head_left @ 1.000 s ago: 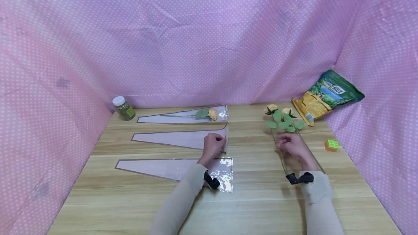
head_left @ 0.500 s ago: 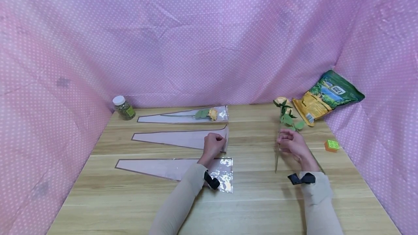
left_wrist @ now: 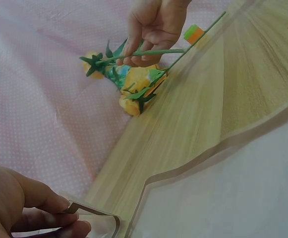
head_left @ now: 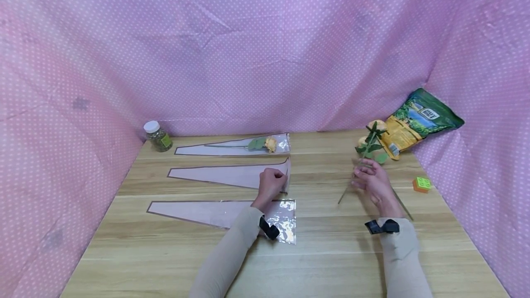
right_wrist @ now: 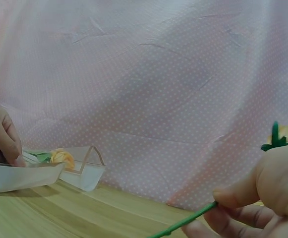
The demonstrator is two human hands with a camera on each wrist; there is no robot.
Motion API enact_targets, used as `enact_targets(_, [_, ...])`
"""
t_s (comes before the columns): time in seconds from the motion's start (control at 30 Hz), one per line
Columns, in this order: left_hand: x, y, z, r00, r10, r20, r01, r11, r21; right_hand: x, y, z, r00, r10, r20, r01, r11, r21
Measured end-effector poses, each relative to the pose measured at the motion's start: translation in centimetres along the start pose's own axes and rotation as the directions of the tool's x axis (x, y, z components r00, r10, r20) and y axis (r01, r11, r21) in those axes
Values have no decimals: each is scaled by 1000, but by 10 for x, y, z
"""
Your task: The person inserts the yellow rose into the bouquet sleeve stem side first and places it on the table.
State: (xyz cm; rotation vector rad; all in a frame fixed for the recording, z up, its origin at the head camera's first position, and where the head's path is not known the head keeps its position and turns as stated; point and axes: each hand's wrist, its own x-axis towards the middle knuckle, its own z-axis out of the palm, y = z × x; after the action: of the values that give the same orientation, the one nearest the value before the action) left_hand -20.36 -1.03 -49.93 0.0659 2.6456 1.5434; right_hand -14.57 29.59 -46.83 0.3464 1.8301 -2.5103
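My left hand [head_left: 271,183] pinches the upper layer at the wide end of the middle flower sleeve [head_left: 219,176], a tapered white bag with a dark border; its mouth is raised there. In the left wrist view, thumb and finger grip the sleeve's clear corner [left_wrist: 96,213]. My right hand [head_left: 374,185] holds a yellow rose [head_left: 377,126] by its green stem [right_wrist: 188,219], tilted with the bloom away to the right. A second yellow rose [head_left: 403,206] lies behind that hand, partly hidden. In the far sleeve [head_left: 190,151] lies another yellow rose [head_left: 270,144].
A near sleeve [head_left: 186,209] lies flat, partly under my left forearm. At the back left stands a jar with a white lid [head_left: 152,127]. A green and yellow bag [head_left: 418,121] leans at the back right, with a green and orange toy block [head_left: 421,184] in front. Pink dotted cloth [head_left: 248,59] surrounds the table.
My right hand has lifted one rose off the table and swung it, bloom to the right and stem end to the left. My left hand keeps its pinch on the sleeve.
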Motion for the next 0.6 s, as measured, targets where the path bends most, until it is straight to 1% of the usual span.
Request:
enact_targets(0.2, [0, 0, 1, 1000, 9, 0, -9, 1000, -8, 0, 1, 4, 999, -8, -48, 14, 993, 114])
enact_targets(0.3, [0, -1, 1, 1000, 9, 2, -9, 1000, -12, 1, 3, 6, 998, -17, -61, 28, 982, 185])
enact_targets(0.53, [-1, 0, 0, 1000, 9, 3, -9, 1000, -12, 5, 10, 10, 994, -29, -108, 60, 955, 292])
enact_targets(0.6, [-1, -1, 0, 1000, 9, 2, -9, 1000, -13, 6, 13, 11, 992, -28, -124, 68, 942, 329])
